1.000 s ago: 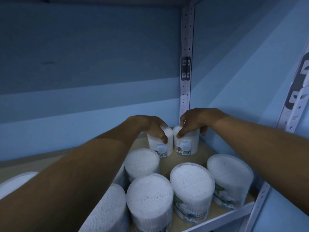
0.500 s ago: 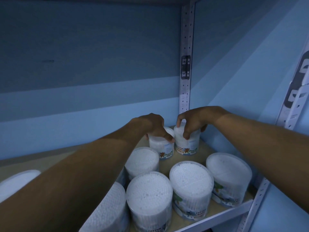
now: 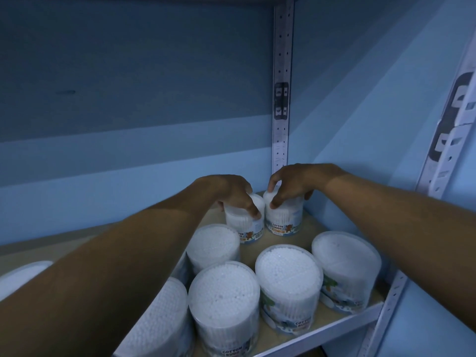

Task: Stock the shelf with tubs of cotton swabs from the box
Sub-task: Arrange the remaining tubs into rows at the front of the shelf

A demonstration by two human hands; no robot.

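Left hand: the left hand [image 3: 231, 194] is cupped over the lid of a small clear round tub of white cotton swabs [image 3: 244, 222], fingers curled down its sides, thumb tip on the front wall.
Right hand: the right hand [image 3: 291, 184] grips the twin small clear tub [image 3: 284, 219] from above, thumb and fingers pinching its rim.
Where those tubs sit: upright at the back right corner of the pale wooden shelf board [image 3: 265, 239], touching each other, just beside the white perforated metal upright [image 3: 282, 99].
Labels: "COTTON BUDS" and a bear picture read on the right-hand tub; the other shows a barcode, the rest turned away.
Front rows: five larger clear tubs [image 3: 288, 276] packed with white swabs stand nearer, close together.
Hidden: the left forearm covers most of the leftmost front tubs; a white lid [image 3: 23, 276] at the far left is cut off by the arm.
Hard to tell: dim bluish light blurs the front labels.
Box: out of view.
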